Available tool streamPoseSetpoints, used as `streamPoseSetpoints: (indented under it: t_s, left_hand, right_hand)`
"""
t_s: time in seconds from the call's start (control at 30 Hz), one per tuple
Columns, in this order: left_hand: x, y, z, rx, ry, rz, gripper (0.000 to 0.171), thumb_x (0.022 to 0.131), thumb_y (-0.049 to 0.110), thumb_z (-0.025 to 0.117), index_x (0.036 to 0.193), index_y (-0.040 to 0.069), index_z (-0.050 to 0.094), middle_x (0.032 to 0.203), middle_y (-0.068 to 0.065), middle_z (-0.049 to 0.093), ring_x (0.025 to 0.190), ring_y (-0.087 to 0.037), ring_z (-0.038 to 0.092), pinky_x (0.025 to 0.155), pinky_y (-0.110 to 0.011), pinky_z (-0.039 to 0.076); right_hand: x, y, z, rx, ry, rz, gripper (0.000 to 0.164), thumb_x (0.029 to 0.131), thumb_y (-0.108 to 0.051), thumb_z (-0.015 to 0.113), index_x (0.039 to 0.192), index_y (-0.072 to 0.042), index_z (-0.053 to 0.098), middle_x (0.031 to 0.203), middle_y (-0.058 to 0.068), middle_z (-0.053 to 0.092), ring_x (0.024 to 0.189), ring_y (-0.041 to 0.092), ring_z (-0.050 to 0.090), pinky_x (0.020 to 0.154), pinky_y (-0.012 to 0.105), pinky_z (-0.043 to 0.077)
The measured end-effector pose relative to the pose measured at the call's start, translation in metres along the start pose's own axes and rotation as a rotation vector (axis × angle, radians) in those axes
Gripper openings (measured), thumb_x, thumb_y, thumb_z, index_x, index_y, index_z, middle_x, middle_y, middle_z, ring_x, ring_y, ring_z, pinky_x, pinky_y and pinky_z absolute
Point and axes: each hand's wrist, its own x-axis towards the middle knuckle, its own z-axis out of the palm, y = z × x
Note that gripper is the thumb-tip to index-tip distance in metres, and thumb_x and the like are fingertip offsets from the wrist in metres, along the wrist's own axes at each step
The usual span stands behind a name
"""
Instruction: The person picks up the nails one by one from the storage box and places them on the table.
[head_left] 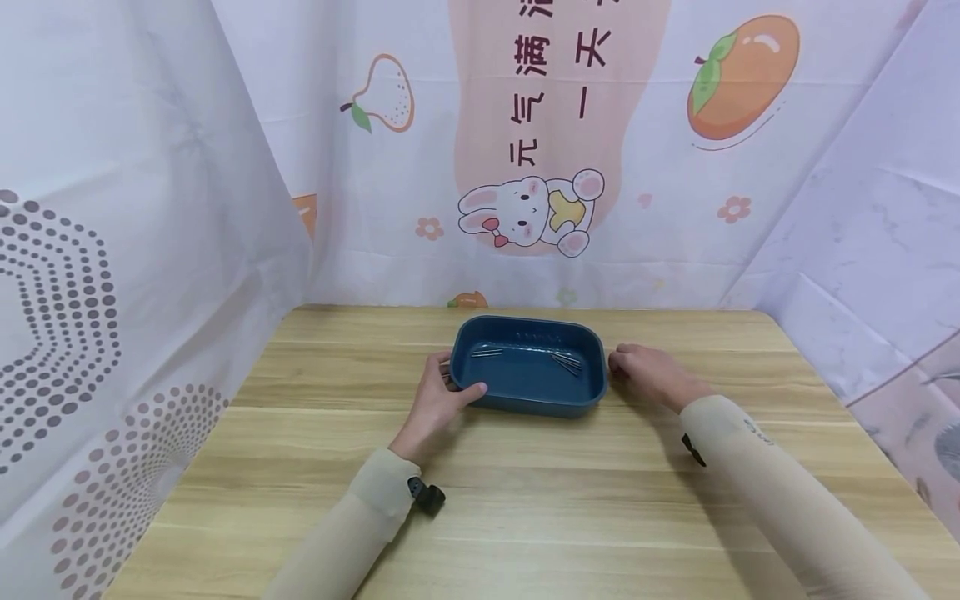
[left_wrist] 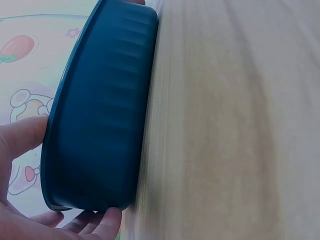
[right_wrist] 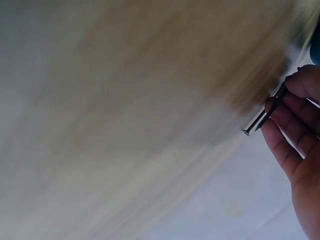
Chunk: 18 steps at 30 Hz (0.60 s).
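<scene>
A dark blue rectangular tray [head_left: 517, 382] stands on the wooden table, its long side facing me. My left hand [head_left: 442, 396] grips its left end, thumb on the near rim and fingers round the left wall; the left wrist view has the fingertips [left_wrist: 113, 220] against the tray's lower end. Inside the tray lie a few thin nails [head_left: 486, 353] at the left and several more nails [head_left: 567, 363] at the right. Just beyond the tray's right end, low over the table, my right hand [head_left: 651, 371] pinches at least two dark nails [right_wrist: 270, 111] between thumb and fingers.
The light wooden table [head_left: 525, 517] reaches back to a printed white curtain [head_left: 390, 208] with fruit and a rabbit. More cloth hangs along the left and right sides. A black wrist strap [head_left: 426, 495] sits over the left sleeve.
</scene>
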Motion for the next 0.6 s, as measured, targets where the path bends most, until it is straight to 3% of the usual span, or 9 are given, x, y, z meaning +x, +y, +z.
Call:
streamPoseSetpoints:
  t_s: [0.6]
  left_hand:
    - [0.0004, -0.0008, 0.0012, -0.005, -0.005, -0.002, 0.077, 0.081, 0.024, 0.078, 0.140, 0.010, 0.031, 0.133, -0.017, 0.047, 0.118, -0.030, 0.053, 0.097, -0.043, 0.046]
  right_hand:
    - [-0.0011, -0.0031, -0.0012, -0.009, 0.014, -0.013, 0.018, 0.083, 0.007, 0.064, 0.084, -0.012, 0.065, 0.076, -0.003, 0.049, 0.068, 0.013, 0.046, 0.061, 0.031, 0.044]
